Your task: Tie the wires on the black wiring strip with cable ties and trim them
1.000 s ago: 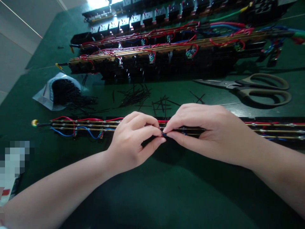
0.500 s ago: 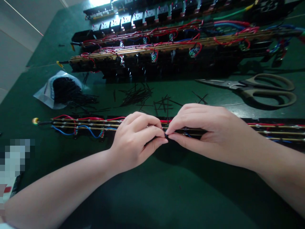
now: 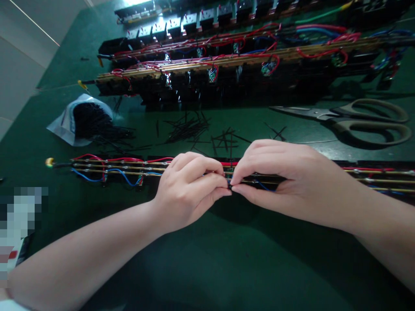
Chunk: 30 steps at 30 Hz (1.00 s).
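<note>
A long wired strip lies across the table, with brass-coloured rods and red and blue wires on a black base. At its middle my left hand is closed, thumb and fingers pinched at the near edge. My right hand pinches from the other side, its fingertips almost meeting the left ones. A tiny dark piece shows between the fingertips; most of it is hidden, so I cannot tell what it is. Beyond the hands lie loose thin black strips that look like cable ties.
An opened clear bag full of black strips lies at the left. Large scissors rest at the right, blades pointing left. Several wired assemblies stretch across the back. The green table extends towards me.
The view has shifted slightly, so everything sits a little further right. Between my fingertips a slightly wider gap shows part of the strip. Both hands stay pinched at the same spot.
</note>
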Available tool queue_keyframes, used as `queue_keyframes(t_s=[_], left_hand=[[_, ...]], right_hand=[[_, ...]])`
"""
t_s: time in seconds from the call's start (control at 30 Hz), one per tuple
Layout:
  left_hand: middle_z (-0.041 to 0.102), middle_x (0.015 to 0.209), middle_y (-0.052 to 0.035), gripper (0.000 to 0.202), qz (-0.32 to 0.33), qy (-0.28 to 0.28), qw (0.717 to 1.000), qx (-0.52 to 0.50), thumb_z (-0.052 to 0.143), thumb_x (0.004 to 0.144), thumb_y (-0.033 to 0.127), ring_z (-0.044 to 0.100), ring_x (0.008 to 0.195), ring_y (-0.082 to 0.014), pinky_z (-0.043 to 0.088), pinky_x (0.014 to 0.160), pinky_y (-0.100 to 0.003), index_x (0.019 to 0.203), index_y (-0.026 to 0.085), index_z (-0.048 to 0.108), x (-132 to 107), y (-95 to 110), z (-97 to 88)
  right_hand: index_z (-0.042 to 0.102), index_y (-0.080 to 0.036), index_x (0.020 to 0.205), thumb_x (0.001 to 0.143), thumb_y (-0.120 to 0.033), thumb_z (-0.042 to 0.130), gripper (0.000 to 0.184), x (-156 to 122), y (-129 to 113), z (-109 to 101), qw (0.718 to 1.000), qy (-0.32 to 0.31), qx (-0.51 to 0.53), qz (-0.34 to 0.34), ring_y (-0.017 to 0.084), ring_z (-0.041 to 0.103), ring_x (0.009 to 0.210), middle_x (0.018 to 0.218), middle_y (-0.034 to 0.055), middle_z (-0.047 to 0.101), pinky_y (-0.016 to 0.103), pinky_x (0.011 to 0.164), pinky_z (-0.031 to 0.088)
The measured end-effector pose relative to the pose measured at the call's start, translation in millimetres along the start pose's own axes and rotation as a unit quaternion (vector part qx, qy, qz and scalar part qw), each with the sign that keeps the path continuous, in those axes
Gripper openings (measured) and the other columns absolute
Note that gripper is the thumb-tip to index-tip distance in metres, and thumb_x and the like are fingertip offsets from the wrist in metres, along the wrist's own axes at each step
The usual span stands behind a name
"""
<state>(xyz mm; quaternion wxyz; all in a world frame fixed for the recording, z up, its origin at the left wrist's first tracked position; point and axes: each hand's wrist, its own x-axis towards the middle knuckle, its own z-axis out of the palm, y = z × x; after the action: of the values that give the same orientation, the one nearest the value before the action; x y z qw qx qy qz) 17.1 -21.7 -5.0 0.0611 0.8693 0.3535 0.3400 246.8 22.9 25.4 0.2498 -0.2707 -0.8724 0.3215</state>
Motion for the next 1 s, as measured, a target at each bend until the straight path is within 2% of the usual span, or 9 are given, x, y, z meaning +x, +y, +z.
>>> queue_keyframes(t_s=[0.3,0.63,0.87,1.0], left_hand=[[0.073,0.097,-0.0056,0.005,-0.008,0.024,1.0,0.005,0.073,0.095,0.018,0.064,0.092,-0.0203,0.052,0.083,-0.035,0.09,0.019,0.071,-0.1,2.1,3.2],[0.073,0.099,-0.0058,0.008,-0.013,0.008,1.0,0.008,0.07,0.097,0.025,0.065,0.092,-0.0201,0.051,0.084,-0.036,0.093,0.019,0.07,-0.3,3.3,0.6],[0.075,0.104,-0.0067,0.018,-0.013,-0.001,1.0,0.014,0.068,0.1,0.036,0.067,0.094,-0.0209,0.052,0.085,-0.037,0.106,0.019,0.068,-1.6,2.1,0.8],[0.077,0.105,-0.0064,0.014,-0.01,-0.007,1.0,0.016,0.069,0.099,0.032,0.067,0.095,-0.0208,0.053,0.086,-0.037,0.106,0.019,0.069,-1.1,1.1,1.4]], right_hand=[[0.073,-0.022,0.086,0.093,-0.02,0.065,0.011,-1.0,2.6,0.4,1.0,0.0,-0.001,-0.013,0.017,0.068,0.081,0.084,0.0018,0.075,0.032,0.074,0.053],[0.076,-0.021,0.088,0.094,-0.017,0.064,0.014,-1.0,1.3,-1.4,0.999,0.005,-0.002,-0.039,0.017,0.069,0.081,0.085,0.0026,0.077,0.031,0.073,0.053],[0.075,-0.021,0.087,0.093,-0.016,0.064,0.014,-0.6,1.4,0.1,0.999,0.011,0.009,-0.032,0.016,0.069,0.08,0.083,0.0014,0.077,0.03,0.073,0.054],[0.075,-0.022,0.086,0.093,-0.016,0.063,0.014,-1.2,1.8,0.0,1.0,0.002,0.01,-0.03,0.015,0.068,0.08,0.082,0.0,0.076,0.03,0.074,0.054]])
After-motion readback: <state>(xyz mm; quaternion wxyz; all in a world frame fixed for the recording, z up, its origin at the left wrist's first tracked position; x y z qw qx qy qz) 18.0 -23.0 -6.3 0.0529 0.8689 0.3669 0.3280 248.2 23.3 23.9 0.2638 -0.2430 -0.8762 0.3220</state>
